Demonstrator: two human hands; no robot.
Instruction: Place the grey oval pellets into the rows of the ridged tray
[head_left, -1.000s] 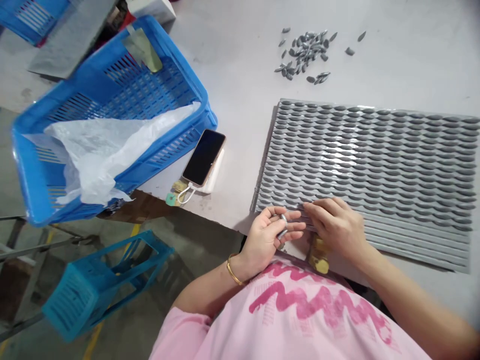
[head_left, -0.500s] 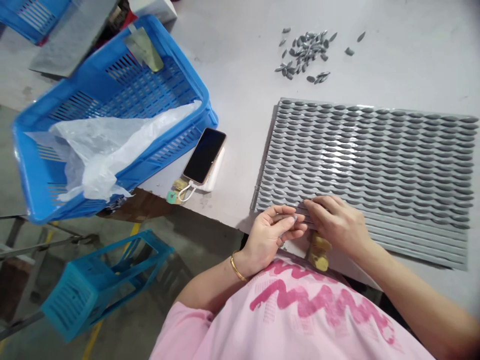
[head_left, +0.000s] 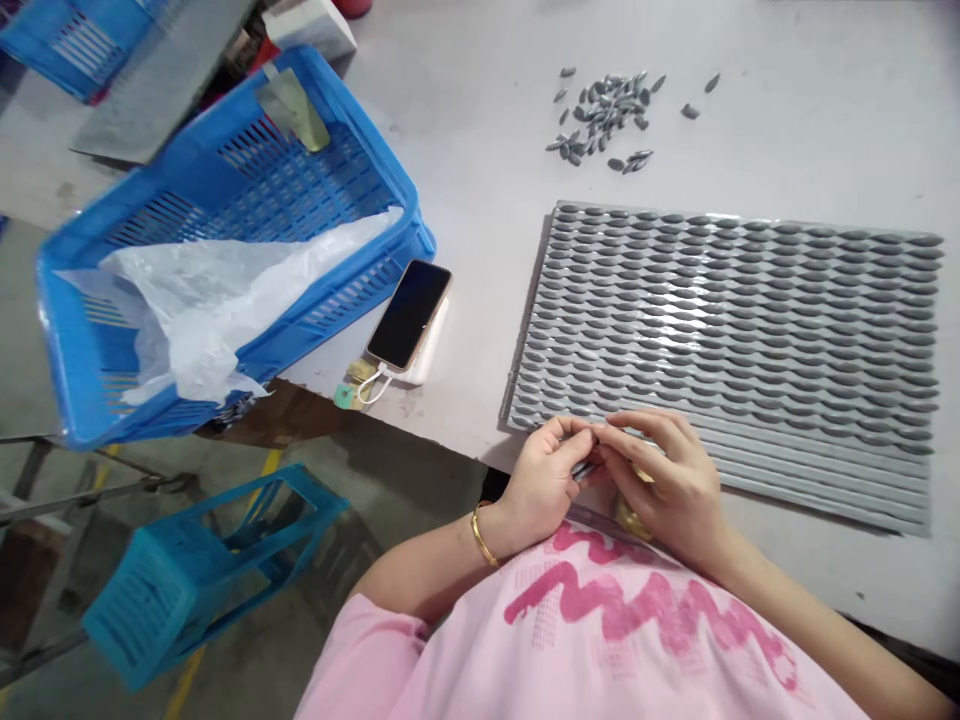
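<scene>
While the left hand point(head_left: 541, 482) has its grip closed around small grey pieces point(head_left: 581, 469), the right hand point(head_left: 670, 482) meets it at the fingertips; I cannot tell whether that grip pinches one. Both are at the near left corner of a grooved board point(head_left: 825, 491), its far rows filled with pointed ovals point(head_left: 664, 300); a loose pile point(head_left: 609, 112) lies beyond on the desk point(head_left: 480, 170).

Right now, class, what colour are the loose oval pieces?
Grey oval pieces, clearest in the head view.
</scene>
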